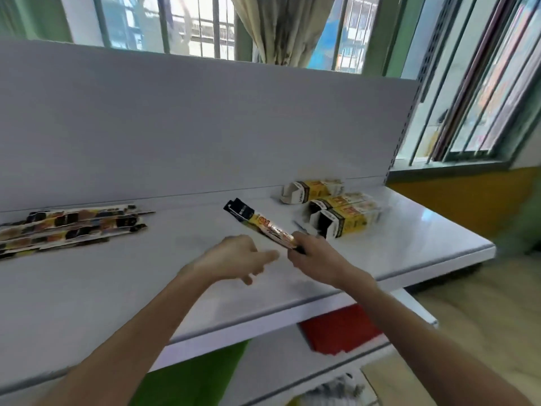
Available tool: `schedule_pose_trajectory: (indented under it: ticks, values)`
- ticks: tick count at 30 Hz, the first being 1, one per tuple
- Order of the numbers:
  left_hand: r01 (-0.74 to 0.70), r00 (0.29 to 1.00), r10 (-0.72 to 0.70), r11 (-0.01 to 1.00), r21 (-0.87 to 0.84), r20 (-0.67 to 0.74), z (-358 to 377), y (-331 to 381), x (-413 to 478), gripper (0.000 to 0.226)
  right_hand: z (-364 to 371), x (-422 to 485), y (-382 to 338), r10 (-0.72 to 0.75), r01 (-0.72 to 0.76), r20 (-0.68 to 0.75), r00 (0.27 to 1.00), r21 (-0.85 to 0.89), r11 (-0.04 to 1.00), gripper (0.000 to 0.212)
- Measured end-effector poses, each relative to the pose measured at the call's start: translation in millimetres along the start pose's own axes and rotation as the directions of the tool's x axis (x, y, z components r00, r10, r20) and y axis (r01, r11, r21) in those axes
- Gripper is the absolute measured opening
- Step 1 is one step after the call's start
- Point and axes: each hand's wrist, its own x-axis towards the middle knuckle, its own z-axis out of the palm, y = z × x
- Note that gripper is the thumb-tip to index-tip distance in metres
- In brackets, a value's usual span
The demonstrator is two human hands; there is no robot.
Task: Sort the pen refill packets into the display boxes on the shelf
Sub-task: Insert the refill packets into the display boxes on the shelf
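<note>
My right hand grips the near end of a long pen refill packet, black at its far tip and yellow-orange along its length, held slanting above the white shelf. My left hand hovers just left of it with relaxed fingers and holds nothing. Three yellow and black display boxes lie on their sides at the right of the shelf, open mouths toward me. A spread of several more packets lies flat at the shelf's left.
A grey back panel rises behind the shelf. The shelf's right end stops near a barred window and an orange wall. Below, a lower shelf carries a red item and a green one.
</note>
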Motion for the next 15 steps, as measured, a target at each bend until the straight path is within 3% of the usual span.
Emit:
schedule_pose_trajectory:
  ticks: [2, 4, 6, 7, 9, 12, 15]
  values:
    - [-0.175, 0.984, 0.161, 0.947, 0.27, 0.074, 12, 26, -8, 0.032, -11, -9, 19, -0.015, 0.013, -0.012, 1.0, -0.166, 0.986, 0.009]
    - [-0.334, 0.915, 0.402, 0.801, 0.497, -0.033, 26, 48, -4, 0.035, -19, -19, 30, -0.054, 0.048, -0.015, 0.998, -0.281, 0.959, 0.014]
    - [-0.3, 0.84, 0.533, 0.611, 0.732, -0.1, 44, 60, 11, 0.051, -27, -28, 38, -0.101, 0.088, -0.027, 0.995, -0.301, 0.95, 0.01]
    - [-0.266, 0.839, 0.536, 0.549, 0.792, -0.09, 53, 61, 20, 0.053, -31, -31, 43, -0.116, 0.102, -0.034, 0.993, -0.284, 0.953, 0.003]
    - [-0.266, 0.843, 0.532, 0.539, 0.799, -0.077, 69, 60, 33, 0.046, -38, -35, 54, -0.114, 0.105, -0.027, 0.993, -0.236, 0.966, 0.004]
    - [-0.308, 0.793, 0.602, 0.526, 0.793, -0.091, 83, 55, 47, 0.033, -43, -34, 74, -0.14, 0.132, -0.046, 0.989, -0.157, 0.979, 0.01]
    - [-0.279, 0.864, 0.494, 0.628, 0.727, -0.095, 79, 48, 59, 0.035, -50, -23, 95, -0.144, 0.137, -0.093, 0.985, -0.077, 0.988, 0.021]
